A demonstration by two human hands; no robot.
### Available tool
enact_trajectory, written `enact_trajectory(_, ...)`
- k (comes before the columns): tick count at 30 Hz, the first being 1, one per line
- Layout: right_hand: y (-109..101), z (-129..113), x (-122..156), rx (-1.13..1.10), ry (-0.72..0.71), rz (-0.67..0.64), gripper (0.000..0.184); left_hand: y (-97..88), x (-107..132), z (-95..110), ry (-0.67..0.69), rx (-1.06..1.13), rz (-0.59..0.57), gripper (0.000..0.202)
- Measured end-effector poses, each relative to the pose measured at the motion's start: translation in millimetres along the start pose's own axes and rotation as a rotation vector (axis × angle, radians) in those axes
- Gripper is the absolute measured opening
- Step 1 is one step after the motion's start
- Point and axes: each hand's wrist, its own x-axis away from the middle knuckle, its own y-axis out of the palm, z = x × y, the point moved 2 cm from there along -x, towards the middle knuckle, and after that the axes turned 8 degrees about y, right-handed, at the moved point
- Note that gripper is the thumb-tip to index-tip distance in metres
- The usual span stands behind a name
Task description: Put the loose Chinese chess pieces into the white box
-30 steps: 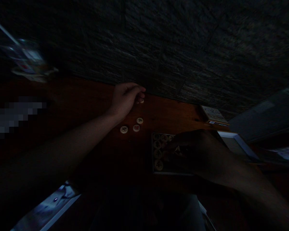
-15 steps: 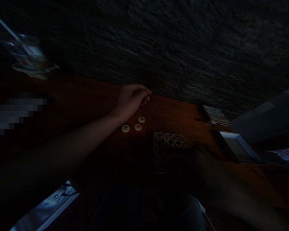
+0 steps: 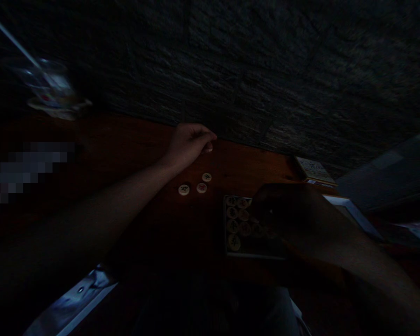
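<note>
The scene is very dark. My left hand (image 3: 189,144) rests at the far edge of a reddish wooden table (image 3: 126,154), fingers curled with the tips pressed together; what they hold, if anything, is hidden. Just near of it lie three round pale game discs (image 3: 196,185) with marks on top. My right hand (image 3: 287,210) hovers in shadow over a shallow square box (image 3: 231,224) filled with several similar discs, its fingers bent down into the box; its grip cannot be made out.
A dark stone wall (image 3: 248,70) runs behind the table. A glass with a straw (image 3: 51,88) stands at the far left. A small printed box (image 3: 313,170) and a white-rimmed tray (image 3: 350,212) lie at the right. A pale strip (image 3: 70,301) sits low left.
My right hand drew back toward me off the box, then came forward over it again. My left hand has stayed closed at the table's far edge; the small disc under its fingertips no longer shows.
</note>
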Motion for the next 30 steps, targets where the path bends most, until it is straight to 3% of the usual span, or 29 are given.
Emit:
enact_trajectory(5, -9.7, 16.8, -64.7, -0.117, -0.051, 0.074, 0.013, -8.1, -5.8, -7.7, 0.011, -0.233, -0.388, 0.009)
enact_trajectory(7, -8.6, 29.0, -84.9, -0.206, -0.062, 0.173, 0.015, -10.2, -6.0, -5.8, 0.042, -0.292, -0.511, 0.010)
enact_trajectory(10, -5.0, 50.0, -96.8, -0.284, -0.040, 0.298, 0.015, -14.0, -4.2, 0.9, -0.004, -0.326, -0.669, 0.009)
enact_trajectory(13, -4.2, 67.5, -93.0, -0.285, -0.014, 0.351, 0.013, -18.5, 0.1, 6.3, -0.072, -0.374, -0.790, 0.020)
enact_trajectory(17, -6.2, 78.6, -86.5, -0.290, -0.011, 0.384, 0.012, -19.7, 7.7, 5.8, -0.127, -0.445, -0.875, 0.027)
enact_trajectory(23, -0.1, 78.4, -87.5, -0.313, -0.025, 0.386, 0.011, -11.6, 18.7, 10.4, -0.310, -0.319, -0.879, 0.027)
enact_trajectory(30, 4.9, 79.1, -87.4, -0.271, -0.087, 0.414, 0.016, -10.3, 16.2, 15.9, -0.188, -0.297, -0.972, 0.024)
